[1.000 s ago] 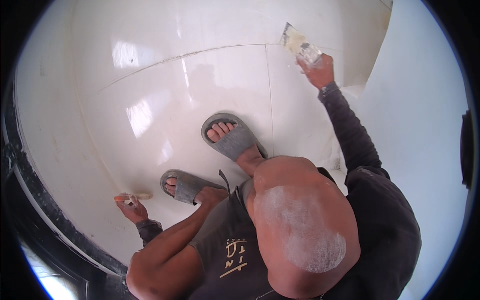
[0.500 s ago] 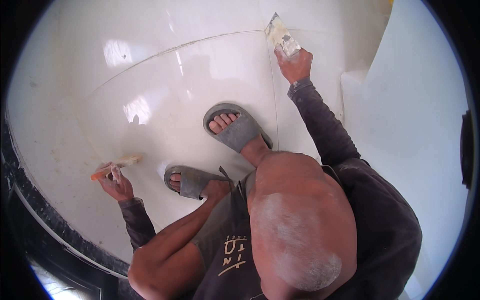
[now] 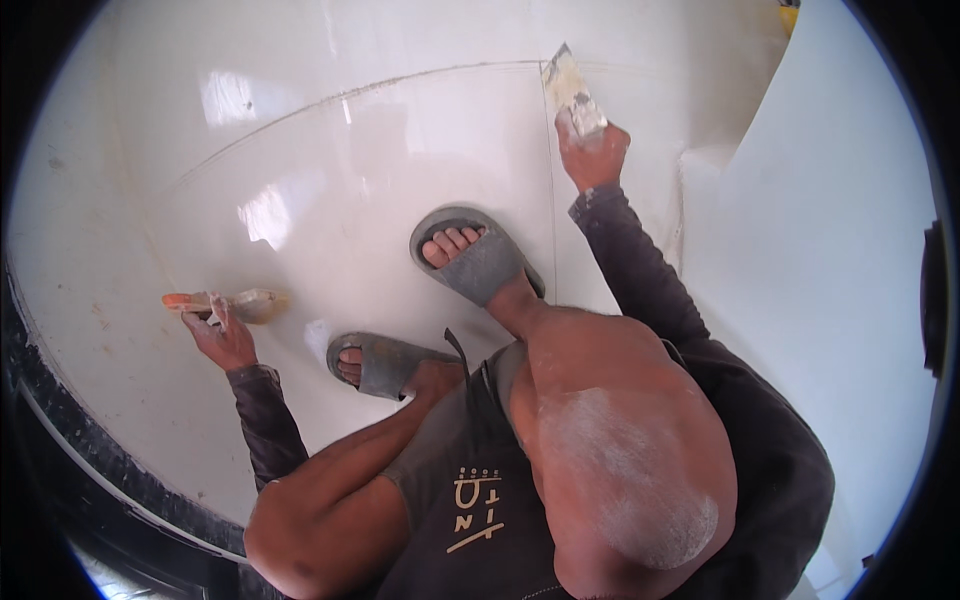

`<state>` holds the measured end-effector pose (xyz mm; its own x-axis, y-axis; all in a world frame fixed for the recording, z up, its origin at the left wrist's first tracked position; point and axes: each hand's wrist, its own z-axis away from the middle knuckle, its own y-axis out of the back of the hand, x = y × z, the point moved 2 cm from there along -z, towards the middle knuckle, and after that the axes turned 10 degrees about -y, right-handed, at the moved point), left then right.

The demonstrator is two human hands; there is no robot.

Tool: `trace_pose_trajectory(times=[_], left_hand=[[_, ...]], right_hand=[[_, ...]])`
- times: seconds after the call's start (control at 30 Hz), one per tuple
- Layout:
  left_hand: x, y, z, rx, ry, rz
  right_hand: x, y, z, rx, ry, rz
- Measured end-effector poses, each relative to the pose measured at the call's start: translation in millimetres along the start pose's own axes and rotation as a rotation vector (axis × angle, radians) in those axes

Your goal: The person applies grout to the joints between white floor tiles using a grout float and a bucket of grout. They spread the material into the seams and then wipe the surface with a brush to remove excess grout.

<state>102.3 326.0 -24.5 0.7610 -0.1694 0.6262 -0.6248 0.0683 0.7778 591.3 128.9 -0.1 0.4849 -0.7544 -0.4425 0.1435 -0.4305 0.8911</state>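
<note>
My right hand (image 3: 592, 155), dusted with white powder, is closed round a scraper (image 3: 574, 88) with a flat blade smeared in pale paste and grey spots. The blade's tip lies close to where two thin joints in the glossy white tiled floor (image 3: 440, 130) meet. At the left my left hand (image 3: 226, 338), also powdery, grips a putty knife (image 3: 258, 305) by its orange handle. Pale, yellowish paste seems to coat that knife's far end, held over the floor; whether it touches the tiles I cannot tell.
My feet in grey slide sandals (image 3: 483, 262) stand on the floor between my hands. A white wall or panel (image 3: 820, 210) rises at the right. A dark, paste-spotted edge (image 3: 75, 430) curves along the left. Something yellow (image 3: 789, 18) shows at the far right.
My left hand has moved farther away and slightly left with the putty knife, tilting it. My right hand has drawn the scraper a little nearer. My feet stay planted.
</note>
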Motion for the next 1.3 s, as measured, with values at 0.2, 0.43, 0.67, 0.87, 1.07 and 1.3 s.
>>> trace_pose_trajectory(times=[0.2,0.43,0.67,0.87,1.07,1.3], left_hand=[[1.4,-0.9,-9.4,-0.071,0.086,-0.057],[-0.1,-8.9,-12.8,-0.041,0.113,-0.094],[-5.4,-18.9,-20.2,-0.136,0.140,-0.003],[-17.7,-25.0,-12.6,-0.137,0.161,-0.136],[-25.6,-27.4,-13.8,-0.148,0.144,-0.127],[-16.0,-25.7,-15.6,-0.140,0.115,-0.140]], right_hand=[[-5.5,-12.5,-7.8,0.065,-0.032,-0.060],[-23.9,-9.4,-11.1,-0.049,-0.074,0.153],[-25.2,4.1,-11.4,-0.064,-0.185,0.314],[-7.0,9.9,-13.5,-0.142,-0.166,0.109],[5.9,-4.1,-23.0,-0.172,-0.231,-0.155],[6.4,-12.5,-24.1,-0.035,-0.107,0.056]])
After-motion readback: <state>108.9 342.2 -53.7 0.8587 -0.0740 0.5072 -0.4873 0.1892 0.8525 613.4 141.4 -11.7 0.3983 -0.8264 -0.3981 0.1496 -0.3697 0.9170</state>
